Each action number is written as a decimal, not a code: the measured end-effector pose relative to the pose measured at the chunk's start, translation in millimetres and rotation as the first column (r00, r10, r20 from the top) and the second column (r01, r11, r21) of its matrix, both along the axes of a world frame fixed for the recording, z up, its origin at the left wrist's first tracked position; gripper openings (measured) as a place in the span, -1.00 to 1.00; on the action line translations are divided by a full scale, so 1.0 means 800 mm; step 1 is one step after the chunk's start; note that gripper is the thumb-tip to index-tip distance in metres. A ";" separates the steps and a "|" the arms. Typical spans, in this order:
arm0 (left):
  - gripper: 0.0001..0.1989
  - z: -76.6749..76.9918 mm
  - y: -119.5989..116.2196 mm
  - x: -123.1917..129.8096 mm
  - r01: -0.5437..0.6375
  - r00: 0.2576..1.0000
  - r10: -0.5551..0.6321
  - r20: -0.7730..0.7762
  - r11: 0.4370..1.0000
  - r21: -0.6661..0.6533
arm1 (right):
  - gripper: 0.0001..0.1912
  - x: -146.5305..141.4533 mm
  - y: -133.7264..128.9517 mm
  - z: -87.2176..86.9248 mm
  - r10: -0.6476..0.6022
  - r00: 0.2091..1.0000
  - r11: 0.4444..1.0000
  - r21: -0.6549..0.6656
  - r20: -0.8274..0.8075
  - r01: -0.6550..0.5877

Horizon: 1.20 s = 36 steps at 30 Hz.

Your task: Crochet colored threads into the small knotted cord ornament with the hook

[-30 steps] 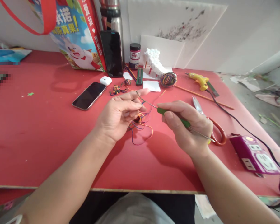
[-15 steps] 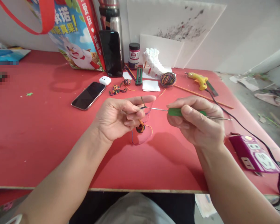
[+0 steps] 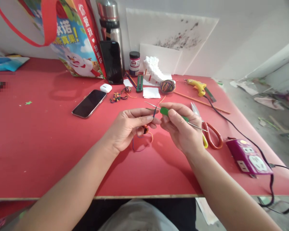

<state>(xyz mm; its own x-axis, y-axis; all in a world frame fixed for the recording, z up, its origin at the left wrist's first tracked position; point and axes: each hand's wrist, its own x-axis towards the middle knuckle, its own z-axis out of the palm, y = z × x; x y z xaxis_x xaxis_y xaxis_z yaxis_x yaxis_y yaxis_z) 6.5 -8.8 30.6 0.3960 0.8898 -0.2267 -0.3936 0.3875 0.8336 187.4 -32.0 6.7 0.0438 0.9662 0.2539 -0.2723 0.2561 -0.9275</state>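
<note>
My right hand (image 3: pixel 183 125) is closed round the green handle of a crochet hook (image 3: pixel 164 111). The hook's thin shaft points left, and its tip reaches past a dark blue strand of yarn (image 3: pixel 154 112). Thumb and fingers of my left hand (image 3: pixel 125 130) pinch that yarn, with the index finger stretched toward the hook. Below those fingers shows a small orange and black crocheted piece (image 3: pixel 145 129), partly hidden by the hand. A loose blue and orange strand curls beneath it. Both hands are close together above the red table (image 3: pixel 144 173).
Scissors (image 3: pixel 213 136) lie beside my right wrist, near a purple power strip (image 3: pixel 250 157). A yellow glue gun (image 3: pixel 197 86), a yarn ball (image 3: pixel 167 86), a stick, white paper and a jar (image 3: pixel 134 63) sit farther back. A phone (image 3: pixel 89 103) lies at left.
My right hand has moved left, closer to my left hand, and the hook tip now extends past the yarn. Scissors have come into sight beside my right hand. The view has shifted slightly.
</note>
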 end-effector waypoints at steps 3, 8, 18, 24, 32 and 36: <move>-0.84 -0.005 0.001 0.000 0.024 0.997 -0.023 -0.073 1.000 0.011 | -0.73 0.003 0.006 -0.004 0.024 0.999 1.000 -0.001 -0.032 -0.024; -0.77 -0.011 0.006 -0.001 0.061 0.990 -0.066 -0.124 0.997 -0.044 | -0.69 0.006 0.017 -0.015 -0.086 0.996 0.996 0.017 0.034 0.086; -0.75 -0.023 0.009 0.003 0.156 0.972 -0.170 -0.164 0.983 -0.095 | -0.59 0.013 0.032 -0.024 0.032 0.973 0.964 -0.251 -0.227 -0.090; -0.75 -0.031 0.005 0.007 0.213 0.900 -0.173 -0.401 0.975 0.057 | -0.60 0.018 0.039 -0.040 0.105 0.953 0.941 -0.281 -0.286 -0.188; -0.78 0.021 -0.011 -0.001 0.069 0.759 0.240 -0.605 0.895 0.441 | -0.53 0.023 0.046 -0.046 0.209 0.941 0.928 -0.250 -0.265 -0.276; -0.69 0.072 -0.070 -0.001 0.244 0.932 -0.144 -0.334 0.928 0.282 | -0.53 0.021 0.048 -0.047 0.241 0.934 0.919 -0.249 -0.264 -0.307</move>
<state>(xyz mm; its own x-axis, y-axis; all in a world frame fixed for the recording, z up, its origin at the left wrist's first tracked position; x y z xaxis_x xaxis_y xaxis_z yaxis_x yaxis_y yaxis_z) 5.7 -64.6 88.2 0.5249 0.8469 -0.0853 -0.0479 0.1295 0.9904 204.3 6.4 -30.9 -0.2093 0.9777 -0.0155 -0.5019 -0.1211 -0.8564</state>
